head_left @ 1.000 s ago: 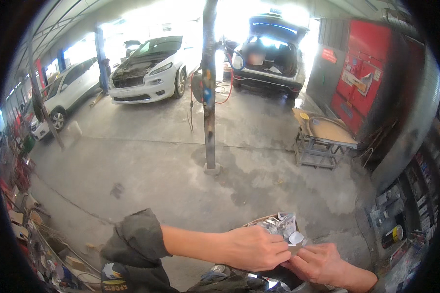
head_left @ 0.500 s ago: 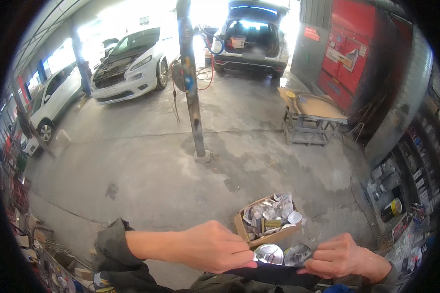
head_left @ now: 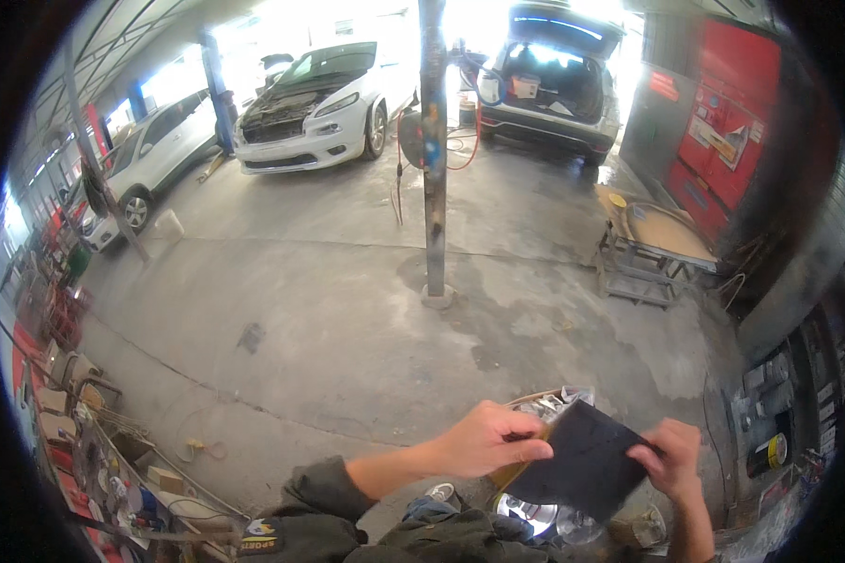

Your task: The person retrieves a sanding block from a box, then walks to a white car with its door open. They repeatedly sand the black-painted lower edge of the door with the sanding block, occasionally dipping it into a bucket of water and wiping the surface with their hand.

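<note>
Between my two hands a matte black sheet (head_left: 577, 460), which looks like sandpaper, is held up at a tilt. My left hand (head_left: 483, 443) pinches its upper left edge, thumb on the face turned toward me. On its right edge my right hand (head_left: 671, 458) grips with the thumb in front and the fingers behind. The sheet mostly hides a cardboard box with crumpled paper (head_left: 552, 403) in it. Below the sheet's lower edge show a shiny round can (head_left: 528, 512) and a second round container (head_left: 580, 525).
A steel post (head_left: 434, 169) stands on the concrete floor ahead. Beyond it are a white car (head_left: 324, 117) with its engine bay exposed and another car (head_left: 554, 98) with its tailgate up. A low work table (head_left: 662, 235) stands right; cluttered shelves (head_left: 798, 413) line that side.
The sheet has been raised and turned so its broad face shows; earlier it was seen nearly edge-on, low over the cans. Both hands still hold it. The whole view has shifted.
</note>
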A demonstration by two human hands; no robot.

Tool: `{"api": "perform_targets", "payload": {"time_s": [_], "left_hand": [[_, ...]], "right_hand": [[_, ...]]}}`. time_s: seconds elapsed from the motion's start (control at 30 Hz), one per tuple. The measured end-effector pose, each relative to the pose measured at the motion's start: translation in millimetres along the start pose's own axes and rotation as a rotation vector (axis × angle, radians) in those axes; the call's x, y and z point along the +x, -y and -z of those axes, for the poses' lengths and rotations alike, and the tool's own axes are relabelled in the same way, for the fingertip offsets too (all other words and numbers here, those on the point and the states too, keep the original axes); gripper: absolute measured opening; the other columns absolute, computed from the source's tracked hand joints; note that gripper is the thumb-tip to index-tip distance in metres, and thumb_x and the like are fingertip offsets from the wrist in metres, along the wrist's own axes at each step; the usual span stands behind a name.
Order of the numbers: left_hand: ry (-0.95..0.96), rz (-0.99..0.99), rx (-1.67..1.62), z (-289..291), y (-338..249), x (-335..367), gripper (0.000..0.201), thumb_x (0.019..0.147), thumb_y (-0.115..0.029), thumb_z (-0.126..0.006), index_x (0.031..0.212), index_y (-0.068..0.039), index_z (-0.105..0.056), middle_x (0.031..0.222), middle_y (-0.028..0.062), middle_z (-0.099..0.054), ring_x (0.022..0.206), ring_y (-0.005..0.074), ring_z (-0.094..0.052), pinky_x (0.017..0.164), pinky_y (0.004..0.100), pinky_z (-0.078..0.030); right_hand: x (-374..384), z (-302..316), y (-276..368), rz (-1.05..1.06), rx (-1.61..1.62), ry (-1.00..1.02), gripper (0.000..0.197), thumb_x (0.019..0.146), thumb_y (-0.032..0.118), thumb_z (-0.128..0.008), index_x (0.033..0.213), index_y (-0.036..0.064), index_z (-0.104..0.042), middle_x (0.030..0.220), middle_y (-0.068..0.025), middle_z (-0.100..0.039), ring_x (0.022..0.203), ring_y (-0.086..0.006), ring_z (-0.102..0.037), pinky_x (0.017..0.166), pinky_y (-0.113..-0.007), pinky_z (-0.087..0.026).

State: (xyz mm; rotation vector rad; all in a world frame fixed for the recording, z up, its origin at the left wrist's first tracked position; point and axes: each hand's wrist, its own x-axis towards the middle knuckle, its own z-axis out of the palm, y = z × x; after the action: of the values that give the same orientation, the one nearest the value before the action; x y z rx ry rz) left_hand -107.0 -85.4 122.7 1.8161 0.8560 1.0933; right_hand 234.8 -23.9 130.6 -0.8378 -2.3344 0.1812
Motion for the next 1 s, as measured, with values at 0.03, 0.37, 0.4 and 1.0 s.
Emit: {"api": "perform_targets", "payload": {"time_s": [0.03, 0.37, 0.4, 1.0], "left_hand": [[-0.026, 0.017, 0.016, -7.4, 4.3, 2.0, 0.029, 0.098, -0.033, -0.072, 0.089, -0.005, -0.07, 0.073, 0.0108, -0.063, 0.063, 0.0231, -0.062, 0.059, 0.0343, -0.046], [-0.343, -0.308, 0.698, -76.8, 67.8, 16.5, 0.026, 0.088, -0.035, -0.079, 0.081, -0.013, -0.068, 0.071, 0.0013, -0.063, 0.063, 0.0188, -0.067, 0.052, 0.0334, -0.05], [-0.329, -0.313, 0.673, -72.7, 69.1, 15.9, 0.026, 0.088, -0.035, -0.078, 0.081, -0.012, -0.068, 0.07, 0.0016, -0.062, 0.062, 0.0199, -0.066, 0.052, 0.0339, -0.05], [-0.239, -0.106, 1.044, -88.3, 119.5, 21.1, 0.023, 0.081, -0.015, -0.065, 0.102, -0.005, -0.066, 0.09, 0.0054, -0.063, 0.088, 0.0208, -0.068, 0.067, 0.0322, -0.057]], "right_hand": [[-1.9, -8.4, -5.0, -0.192, 0.059, 0.092, 0.028, 0.072, 0.024, -0.089, 0.087, 0.0068, -0.073, 0.08, -0.0098, -0.065, 0.073, -0.03, -0.064, 0.063, -0.038, -0.048], [16.3, -93.0, 26.0, -0.606, 0.742, -0.068, 0.032, 0.086, 0.004, -0.076, 0.118, 0.0007, -0.073, 0.094, -0.0044, -0.071, 0.083, -0.0116, -0.066, 0.077, -0.026, -0.053], [15.9, -94.8, 24.8, -0.624, 0.818, -0.058, 0.029, 0.087, 0.003, -0.076, 0.116, 0.0009, -0.074, 0.09, -0.0031, -0.071, 0.082, -0.0109, -0.066, 0.077, -0.025, -0.052], [3.5, -164.2, 13.0, -0.397, 0.049, -0.221, 0.01, 0.087, 0.008, -0.075, 0.095, 0.0052, -0.071, 0.084, -0.0114, -0.071, 0.069, -0.0275, -0.07, 0.064, -0.037, -0.055]]}}
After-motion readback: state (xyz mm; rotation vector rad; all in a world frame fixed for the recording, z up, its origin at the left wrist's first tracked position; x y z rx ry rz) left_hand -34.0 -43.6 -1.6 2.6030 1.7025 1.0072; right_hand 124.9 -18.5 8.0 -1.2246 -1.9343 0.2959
